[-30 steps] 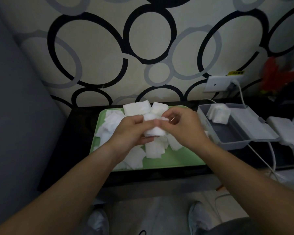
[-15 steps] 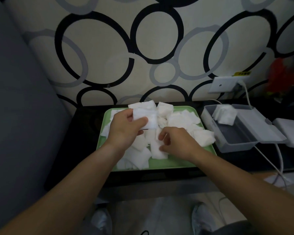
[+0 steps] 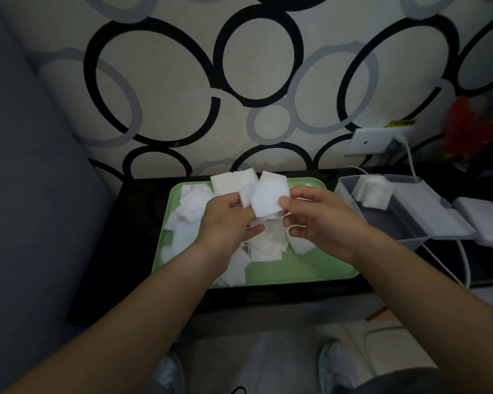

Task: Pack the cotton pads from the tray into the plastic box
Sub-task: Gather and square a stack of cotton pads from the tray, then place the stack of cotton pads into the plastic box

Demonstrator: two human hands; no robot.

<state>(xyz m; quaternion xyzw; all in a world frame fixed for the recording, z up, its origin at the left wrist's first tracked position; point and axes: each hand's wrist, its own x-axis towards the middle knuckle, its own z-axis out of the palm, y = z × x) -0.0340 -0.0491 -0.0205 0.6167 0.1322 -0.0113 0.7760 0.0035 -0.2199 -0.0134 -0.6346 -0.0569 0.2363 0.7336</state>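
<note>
Both hands (image 3: 271, 220) apparently gripping pads (image 3: 269, 199)

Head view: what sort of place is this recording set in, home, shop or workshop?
Probably a room in a home: circle-patterned wallpaper, a grey sofa-like cushion on the left, and a wall socket with white chargers beside the low black table.

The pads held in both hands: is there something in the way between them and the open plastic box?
Nothing visible blocks the way. The held pads are above the green tray, and the plastic box lies open to its right, partly filled.
</note>
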